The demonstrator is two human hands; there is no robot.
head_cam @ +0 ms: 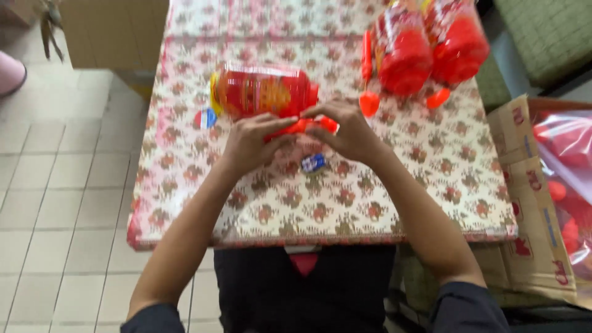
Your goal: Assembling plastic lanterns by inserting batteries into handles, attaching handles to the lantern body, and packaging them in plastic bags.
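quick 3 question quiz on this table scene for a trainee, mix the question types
1. True or false: both hands touch the small red piece in front of the lying jar.
2. Which side of the table has the cardboard box? A near left hand B near right hand
3. What pattern covers the table?

Key: 1 true. 2 B. 3 floral.

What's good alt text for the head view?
Both hands, left hand and right hand, pinch a small red-orange piece beside a red lantern lying on a floral-covered table. More red lanterns sit at the far right, with a cardboard box alongside.
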